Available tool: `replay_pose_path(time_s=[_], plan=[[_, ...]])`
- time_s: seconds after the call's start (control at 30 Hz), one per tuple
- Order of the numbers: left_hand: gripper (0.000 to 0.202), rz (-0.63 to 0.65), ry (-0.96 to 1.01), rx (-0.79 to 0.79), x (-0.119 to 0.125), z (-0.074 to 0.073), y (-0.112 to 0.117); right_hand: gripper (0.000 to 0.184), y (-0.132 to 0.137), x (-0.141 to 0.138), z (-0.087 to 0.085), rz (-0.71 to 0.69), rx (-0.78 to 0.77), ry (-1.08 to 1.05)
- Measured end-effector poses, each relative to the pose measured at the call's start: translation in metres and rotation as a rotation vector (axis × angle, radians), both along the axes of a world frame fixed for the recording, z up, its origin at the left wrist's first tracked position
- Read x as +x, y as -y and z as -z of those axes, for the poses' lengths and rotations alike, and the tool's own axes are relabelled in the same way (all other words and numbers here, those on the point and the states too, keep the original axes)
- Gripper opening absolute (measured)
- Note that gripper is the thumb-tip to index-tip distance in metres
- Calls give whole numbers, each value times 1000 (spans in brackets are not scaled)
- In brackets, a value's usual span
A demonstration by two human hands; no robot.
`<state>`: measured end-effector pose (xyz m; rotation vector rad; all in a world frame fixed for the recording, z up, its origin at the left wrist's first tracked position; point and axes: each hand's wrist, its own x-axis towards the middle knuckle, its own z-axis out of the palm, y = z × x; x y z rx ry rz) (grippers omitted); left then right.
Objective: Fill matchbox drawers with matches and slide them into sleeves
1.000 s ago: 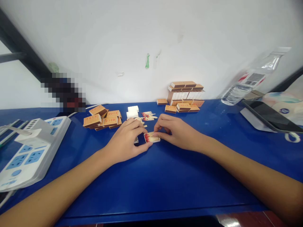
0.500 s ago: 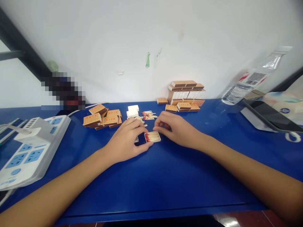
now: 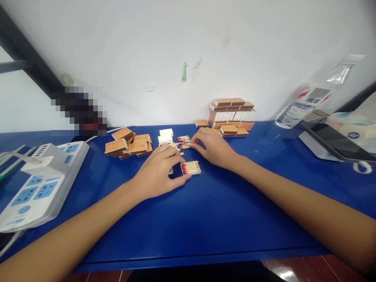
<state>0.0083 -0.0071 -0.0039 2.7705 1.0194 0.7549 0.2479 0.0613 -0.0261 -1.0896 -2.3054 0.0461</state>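
Observation:
A small white matchbox tray [image 3: 192,167] holds a row of red-headed matches, the heads toward the left. My left hand [image 3: 160,168] steadies it, thumb at the near left corner and forefinger at the far left corner. A pale piece, mostly hidden, shows under the left palm. My right hand [image 3: 213,147] is beyond the tray, thumb and forefinger pinched at the right edge of a pile of loose matches [image 3: 184,140]. A match seems to lie between these fingertips, though fine detail is lost.
Closed matchboxes [image 3: 129,145] are heaped at the left. White rolls [image 3: 166,135] stand behind the left hand. Stacked matchboxes [image 3: 232,113] are against the wall. A water bottle [image 3: 311,102] and phone [image 3: 337,143] are at the right, a power strip [image 3: 47,188] at the left.
My right hand has moved away from the tray, back and slightly left to the loose matches. My left hand stays at the tray.

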Motion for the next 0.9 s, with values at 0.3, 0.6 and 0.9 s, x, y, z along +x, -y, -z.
replay_pose_path(time_s=[0.3, 0.6, 0.9], plan=[[26, -5, 9, 16, -2, 0, -2, 14, 35, 15, -33, -106, -224, -117], [25, -16, 10, 8, 0, -1, -2, 13, 59, 5, -40, -244, -457, -39], [28, 1, 12, 16, 0, -1, -2, 15, 58, 6, -37, -220, -391, -77]])
